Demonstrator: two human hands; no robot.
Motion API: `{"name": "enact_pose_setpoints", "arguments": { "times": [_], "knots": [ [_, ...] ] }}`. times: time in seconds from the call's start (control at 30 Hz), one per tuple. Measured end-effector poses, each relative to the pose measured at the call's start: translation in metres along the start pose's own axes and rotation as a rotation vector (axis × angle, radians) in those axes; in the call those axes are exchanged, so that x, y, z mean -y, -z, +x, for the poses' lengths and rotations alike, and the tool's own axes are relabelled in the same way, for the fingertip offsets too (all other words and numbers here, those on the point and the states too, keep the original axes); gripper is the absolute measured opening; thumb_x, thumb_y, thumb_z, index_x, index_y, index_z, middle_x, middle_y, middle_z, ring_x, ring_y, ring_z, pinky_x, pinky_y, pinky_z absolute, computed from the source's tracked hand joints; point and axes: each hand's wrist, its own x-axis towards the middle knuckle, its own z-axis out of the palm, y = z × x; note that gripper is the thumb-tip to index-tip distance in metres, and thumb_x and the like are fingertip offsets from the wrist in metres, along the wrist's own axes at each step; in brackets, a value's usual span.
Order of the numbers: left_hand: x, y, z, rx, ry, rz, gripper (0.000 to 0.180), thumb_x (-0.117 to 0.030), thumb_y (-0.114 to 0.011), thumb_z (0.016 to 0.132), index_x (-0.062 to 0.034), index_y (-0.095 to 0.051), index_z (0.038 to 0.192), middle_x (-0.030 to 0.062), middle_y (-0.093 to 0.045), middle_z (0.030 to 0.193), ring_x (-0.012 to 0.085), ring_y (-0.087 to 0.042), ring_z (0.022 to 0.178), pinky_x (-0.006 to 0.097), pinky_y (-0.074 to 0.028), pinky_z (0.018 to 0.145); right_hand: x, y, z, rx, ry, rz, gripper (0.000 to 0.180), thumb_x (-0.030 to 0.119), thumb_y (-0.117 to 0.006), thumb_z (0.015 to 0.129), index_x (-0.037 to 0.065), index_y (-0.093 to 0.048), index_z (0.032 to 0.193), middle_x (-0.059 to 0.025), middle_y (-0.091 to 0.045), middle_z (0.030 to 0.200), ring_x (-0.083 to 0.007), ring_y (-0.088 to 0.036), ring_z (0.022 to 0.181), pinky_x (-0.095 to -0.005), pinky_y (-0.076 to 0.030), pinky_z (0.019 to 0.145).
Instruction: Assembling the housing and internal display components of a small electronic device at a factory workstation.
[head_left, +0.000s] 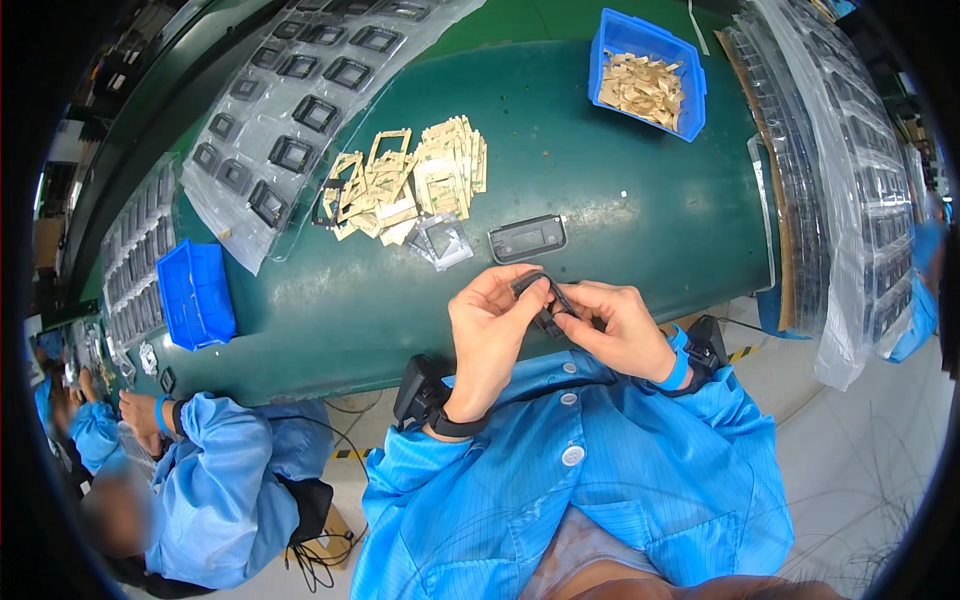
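Both my hands meet over the near edge of the green table, around a black plastic frame (pixel 546 318). My left hand (pixel 497 308) pinches its left side between thumb and fingers. On the other side my right hand (pixel 618 325) grips it, fingertips covering part of the frame. Just beyond them a dark grey rectangular plastic housing (pixel 527 239) lies on the table. To its left is a heap of thin cream-coloured frame-shaped pieces (pixel 450 165), with a few clear and grey film pieces (pixel 440 242) at its near edge.
A blue bin (pixel 697 112) of small cream scraps stands at the far right, another blue bin (pixel 196 300) at the left. Clear trays (pixel 292 120) of black frames lie far left; stacked trays (pixel 860 160) rise at right. A co-worker in blue (pixel 225 480) sits at left.
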Motion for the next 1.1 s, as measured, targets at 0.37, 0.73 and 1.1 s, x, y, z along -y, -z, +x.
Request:
{"name": "enact_pose_setpoints", "arguments": {
  "times": [0.37, 0.73, 1.1],
  "knots": [
    [0.010, 0.000, 0.004, -0.051, -0.055, -0.047, 0.018, 0.004, -0.070, 0.090, 0.0076, -0.066, 0.108, 0.0127, -0.073, 0.092, 0.0163, -0.070, 0.080, 0.027, -0.056, 0.075, -0.001, 0.000, 0.000, 0.014, 0.000, -0.049, 0.031, 0.003, -0.070, 0.089, 0.000, -0.069, 0.120, -0.0035, -0.052, 0.074, -0.0073, -0.043, 0.062, -0.0263, -0.036, 0.053],
    [0.012, 0.001, 0.003, -0.077, -0.094, -0.044, 0.017, 0.005, -0.070, 0.089, 0.0094, -0.067, 0.105, 0.0121, -0.073, 0.092, 0.0133, -0.070, 0.081, 0.025, -0.057, 0.075, -0.014, -0.003, 0.002, 0.039, -0.021, 0.086, 0.032, 0.002, -0.068, 0.092, 0.001, -0.069, 0.124, -0.0015, -0.059, 0.078, -0.0060, -0.048, 0.065, -0.0259, -0.039, 0.055],
    [-0.016, 0.006, -0.001, 0.027, 0.061, -0.086, 0.027, -0.014, -0.058, 0.102, 0.0080, -0.066, 0.115, 0.0179, -0.073, 0.103, 0.0222, -0.073, 0.087, 0.034, -0.060, 0.081, 0.004, 0.028, 0.005, 0.233, -0.325, 0.544, 0.031, 0.004, -0.064, 0.099, 0.000, -0.067, 0.129, 0.0028, -0.069, 0.092, 0.0006, -0.047, 0.070, -0.0196, -0.036, 0.058]
  ]
}}
